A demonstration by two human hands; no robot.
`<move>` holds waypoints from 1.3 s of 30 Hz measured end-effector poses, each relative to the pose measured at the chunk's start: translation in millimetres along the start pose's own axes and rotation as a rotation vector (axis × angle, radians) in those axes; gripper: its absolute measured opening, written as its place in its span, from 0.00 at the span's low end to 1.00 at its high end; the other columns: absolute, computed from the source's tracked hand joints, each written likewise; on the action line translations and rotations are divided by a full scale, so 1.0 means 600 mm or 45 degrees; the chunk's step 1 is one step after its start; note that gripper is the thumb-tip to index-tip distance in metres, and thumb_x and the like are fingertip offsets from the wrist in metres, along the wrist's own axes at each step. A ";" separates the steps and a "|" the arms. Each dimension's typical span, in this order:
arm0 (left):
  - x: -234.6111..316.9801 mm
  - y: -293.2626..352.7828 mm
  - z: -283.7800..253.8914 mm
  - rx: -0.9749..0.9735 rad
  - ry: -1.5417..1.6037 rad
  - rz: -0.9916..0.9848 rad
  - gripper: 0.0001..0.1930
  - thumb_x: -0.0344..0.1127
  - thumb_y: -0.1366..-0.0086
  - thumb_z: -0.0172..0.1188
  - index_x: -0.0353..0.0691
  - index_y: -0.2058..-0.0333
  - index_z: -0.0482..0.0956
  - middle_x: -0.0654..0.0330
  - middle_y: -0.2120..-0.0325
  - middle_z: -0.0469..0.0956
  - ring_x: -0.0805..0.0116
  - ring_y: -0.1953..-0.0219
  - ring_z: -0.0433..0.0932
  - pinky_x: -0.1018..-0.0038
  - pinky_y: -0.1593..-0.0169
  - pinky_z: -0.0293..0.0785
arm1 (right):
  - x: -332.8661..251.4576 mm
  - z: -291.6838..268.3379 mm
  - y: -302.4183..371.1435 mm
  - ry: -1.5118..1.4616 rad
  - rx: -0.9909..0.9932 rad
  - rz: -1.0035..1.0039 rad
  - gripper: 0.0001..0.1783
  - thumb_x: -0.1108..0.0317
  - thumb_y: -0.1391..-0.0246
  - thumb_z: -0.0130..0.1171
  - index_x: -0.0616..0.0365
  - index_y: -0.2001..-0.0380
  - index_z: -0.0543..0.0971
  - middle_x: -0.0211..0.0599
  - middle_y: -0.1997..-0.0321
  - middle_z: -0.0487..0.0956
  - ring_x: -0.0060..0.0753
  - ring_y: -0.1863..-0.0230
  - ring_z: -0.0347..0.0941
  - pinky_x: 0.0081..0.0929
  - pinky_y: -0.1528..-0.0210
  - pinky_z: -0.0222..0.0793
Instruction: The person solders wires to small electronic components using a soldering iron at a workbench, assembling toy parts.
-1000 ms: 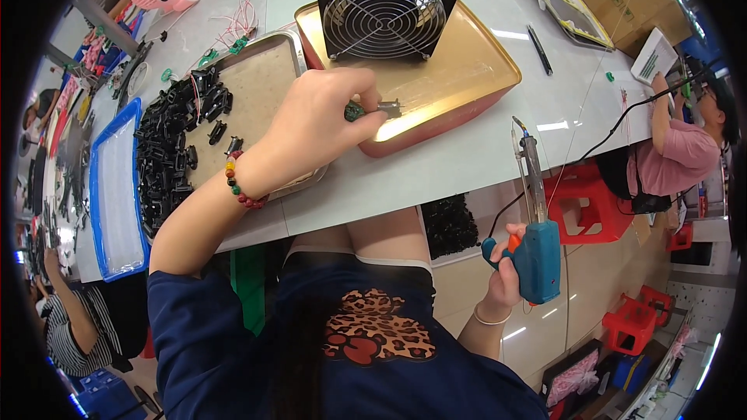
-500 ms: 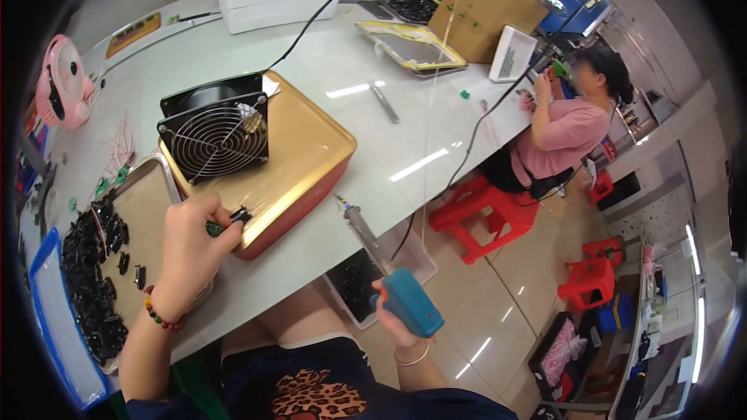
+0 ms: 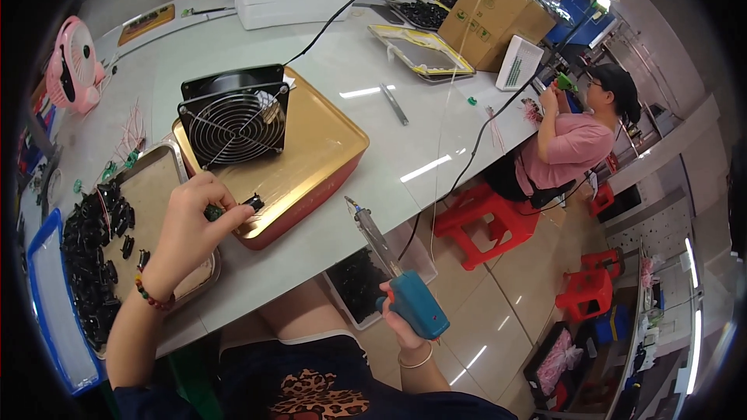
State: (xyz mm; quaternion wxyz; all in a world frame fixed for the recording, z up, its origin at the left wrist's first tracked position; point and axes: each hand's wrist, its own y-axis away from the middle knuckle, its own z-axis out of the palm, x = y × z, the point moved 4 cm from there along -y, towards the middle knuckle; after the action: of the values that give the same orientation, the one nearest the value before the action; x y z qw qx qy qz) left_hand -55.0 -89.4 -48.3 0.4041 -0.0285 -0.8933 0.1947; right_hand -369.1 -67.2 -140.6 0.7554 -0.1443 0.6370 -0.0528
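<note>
My left hand is closed in a pinch on a small black component, over the near edge of a gold tray lid with red sides. Something green shows between its fingers. In my right hand is a blue soldering gun, its long metal tip pointing up and left, apart from the component. A black square fan with a wire grille stands on the gold surface. Left of my left hand, a shallow metal tray holds a heap of similar black components.
A blue-rimmed bin is at the far left, below a pink fan. A white foam box and a cardboard box stand at the back. Black cable crosses the table's right side. A co-worker sits at right.
The whole view has shifted a little, so the table appears further right. My left hand keeps its pinch on the component near the gold edge; the soldering gun stays in my right hand.
</note>
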 end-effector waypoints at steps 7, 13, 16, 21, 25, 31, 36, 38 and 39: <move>-0.007 -0.029 -0.007 -0.267 -0.060 0.176 0.13 0.36 0.52 0.61 0.32 0.84 0.70 0.56 0.85 0.63 0.66 0.78 0.64 0.74 0.73 0.59 | 0.037 -0.017 0.007 -0.148 0.042 0.182 0.30 0.65 0.62 0.57 0.69 0.54 0.66 0.47 0.56 0.68 0.25 0.76 0.65 0.18 0.73 0.60; -0.038 -0.022 -0.002 -0.453 0.091 0.250 0.07 0.31 0.61 0.53 0.32 0.85 0.69 0.58 0.83 0.63 0.67 0.77 0.65 0.76 0.73 0.61 | 0.008 0.045 -0.021 0.007 -0.226 -0.020 0.23 0.71 0.59 0.56 0.68 0.57 0.68 0.45 0.56 0.70 0.24 0.74 0.65 0.17 0.71 0.62; -0.041 -0.023 -0.007 -0.533 0.095 0.302 0.07 0.31 0.62 0.52 0.32 0.85 0.69 0.58 0.82 0.63 0.67 0.77 0.65 0.76 0.72 0.62 | 0.013 0.056 -0.021 0.104 -0.249 -0.036 0.28 0.69 0.61 0.53 0.71 0.53 0.64 0.52 0.56 0.69 0.26 0.79 0.64 0.18 0.75 0.61; -0.043 -0.017 -0.014 -0.635 0.172 0.440 0.06 0.29 0.62 0.52 0.33 0.82 0.69 0.58 0.80 0.63 0.65 0.76 0.65 0.75 0.71 0.64 | 0.012 0.077 -0.023 0.076 -0.293 -0.033 0.28 0.70 0.61 0.52 0.72 0.54 0.64 0.52 0.57 0.69 0.26 0.79 0.64 0.18 0.75 0.60; -0.044 -0.014 -0.018 -0.623 0.059 0.512 0.05 0.26 0.61 0.51 0.33 0.80 0.70 0.58 0.79 0.63 0.64 0.76 0.66 0.75 0.71 0.65 | 0.013 0.085 -0.025 0.069 -0.306 -0.024 0.28 0.70 0.62 0.53 0.71 0.54 0.65 0.52 0.57 0.68 0.26 0.79 0.64 0.18 0.76 0.60; -0.047 -0.018 -0.026 -0.561 -0.005 0.535 0.04 0.22 0.56 0.55 0.33 0.77 0.71 0.58 0.78 0.65 0.64 0.75 0.67 0.75 0.71 0.66 | 0.019 0.090 -0.031 0.069 -0.328 0.002 0.28 0.71 0.62 0.53 0.71 0.54 0.65 0.53 0.57 0.68 0.27 0.79 0.64 0.18 0.76 0.60; -0.054 -0.027 -0.023 -0.395 0.082 0.424 0.06 0.29 0.46 0.55 0.32 0.76 0.71 0.60 0.79 0.68 0.69 0.76 0.67 0.78 0.72 0.63 | 0.019 0.096 -0.035 0.056 -0.329 0.001 0.28 0.70 0.61 0.53 0.71 0.53 0.64 0.53 0.57 0.68 0.27 0.79 0.64 0.18 0.76 0.59; -0.061 -0.026 -0.014 -0.370 0.111 0.294 0.07 0.29 0.44 0.54 0.31 0.76 0.71 0.60 0.80 0.68 0.71 0.77 0.66 0.78 0.72 0.62 | 0.016 0.098 -0.035 0.090 -0.346 -0.010 0.28 0.70 0.61 0.54 0.71 0.53 0.64 0.53 0.57 0.68 0.26 0.79 0.64 0.18 0.76 0.59; -0.068 -0.026 -0.011 -0.346 0.139 0.170 0.08 0.30 0.43 0.52 0.31 0.76 0.70 0.61 0.81 0.69 0.73 0.77 0.65 0.79 0.73 0.61 | 0.014 0.099 -0.034 0.090 -0.350 -0.007 0.28 0.70 0.61 0.54 0.71 0.53 0.64 0.53 0.57 0.68 0.26 0.79 0.64 0.18 0.76 0.59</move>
State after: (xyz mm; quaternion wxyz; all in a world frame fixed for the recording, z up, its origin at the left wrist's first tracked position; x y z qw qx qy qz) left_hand -21.2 -110.2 -67.9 0.4308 -0.1525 -0.8842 0.0967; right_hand -307.3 -79.7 -134.1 0.7054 -0.2463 0.6641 0.0277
